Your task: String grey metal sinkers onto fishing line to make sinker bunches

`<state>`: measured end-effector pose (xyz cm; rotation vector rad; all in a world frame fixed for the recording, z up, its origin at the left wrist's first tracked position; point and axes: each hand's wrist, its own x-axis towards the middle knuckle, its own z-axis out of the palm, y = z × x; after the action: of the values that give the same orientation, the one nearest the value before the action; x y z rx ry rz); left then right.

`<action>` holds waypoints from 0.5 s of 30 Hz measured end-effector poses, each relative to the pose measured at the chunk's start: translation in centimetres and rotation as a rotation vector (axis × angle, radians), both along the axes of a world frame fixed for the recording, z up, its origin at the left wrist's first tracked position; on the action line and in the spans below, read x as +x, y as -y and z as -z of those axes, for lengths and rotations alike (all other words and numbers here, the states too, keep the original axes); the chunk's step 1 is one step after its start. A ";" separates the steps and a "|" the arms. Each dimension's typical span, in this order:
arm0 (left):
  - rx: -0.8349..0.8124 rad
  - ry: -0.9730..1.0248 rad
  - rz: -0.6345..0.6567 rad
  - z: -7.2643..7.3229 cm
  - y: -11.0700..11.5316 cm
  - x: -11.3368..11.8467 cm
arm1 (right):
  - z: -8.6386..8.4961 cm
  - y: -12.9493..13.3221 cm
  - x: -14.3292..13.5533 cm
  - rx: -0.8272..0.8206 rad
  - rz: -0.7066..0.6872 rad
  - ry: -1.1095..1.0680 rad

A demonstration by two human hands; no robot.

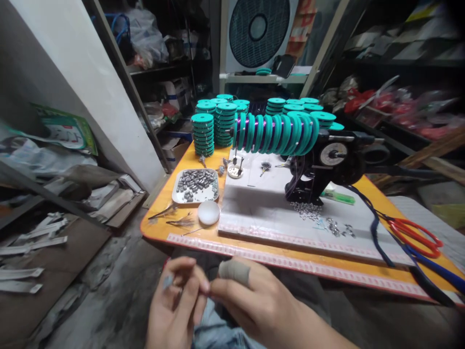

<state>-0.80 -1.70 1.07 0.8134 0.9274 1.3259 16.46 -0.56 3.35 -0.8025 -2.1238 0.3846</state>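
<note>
A: What are the fingers doing?

B: The left hand (178,300) and the right hand (261,295) meet at the bottom middle, tips pinched close together. If they hold something, it is too tiny for me to tell, but it would be right between those tips

A: What could go wrong?

B: A tiny thing could slip onto the blue cloth (220,332) below, or the dark floor (127,271), and get lost. The grey wrap (234,272) on a right finger may make it hard to feel

A: What is farther out?

B: Just above the hands is the table's red and white strip (254,255). Past it, left of the middle, are a round white dish (209,214) and a white tray (175,196) of grey bits (196,183). A bump could spill them. Loose silver bits (307,210) lie right of the middle, so an arm could sweep them away

A: Is anything in the way?

B: The black machine (307,184) with its green rings (276,134) blocks part of the green stacks (203,135) behind. Red scissors (414,237) lie far right
</note>
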 end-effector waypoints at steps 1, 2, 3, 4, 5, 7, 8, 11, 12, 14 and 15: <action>-0.023 0.032 0.054 -0.1 -0.4 0.2 | 0.1 0.0 0.0 -0.024 0.054 -0.036; -0.049 0.067 0.109 -0.3 -0.7 0.3 | 0.3 0.1 0.0 -0.062 0.114 -0.089; -0.077 0.098 0.160 -0.4 -1.0 0.6 | 0.4 0.1 -0.1 -0.109 0.164 -0.152; -0.106 0.122 0.201 -0.4 -1.2 0.8 | 0.6 0.1 -0.3 -0.158 0.206 -0.215; -0.128 0.139 0.233 -0.4 -1.3 1.1 | 0.7 0.1 -0.5 -0.213 0.234 -0.277; -0.153 0.139 0.284 0.0 -1.4 1.5 | 1.0 0.0 -0.9 -0.363 0.229 -0.412; -0.155 0.129 0.308 0.3 -1.3 1.6 | 1.0 -0.1 -1.0 -0.451 0.205 -0.487; -0.116 0.078 0.339 1.2 -1.3 1.6 | 1.2 -0.3 -1.2 -0.627 0.148 -0.643; -0.090 0.048 0.335 1.3 -1.3 1.6 | 1.2 -0.3 -1.2 -0.622 0.159 -0.638; -0.031 -0.045 0.304 1.4 -1.3 1.5 | 1.3 -0.3 -1.0 -0.557 0.212 -0.565; -0.004 -0.104 0.284 1.3 -1.3 1.5 | 1.3 -0.3 -1.0 -0.522 0.239 -0.523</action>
<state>0.73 -0.37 -0.23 0.9795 0.8590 1.0435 15.50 -0.23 2.08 -1.0927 -1.4326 0.9303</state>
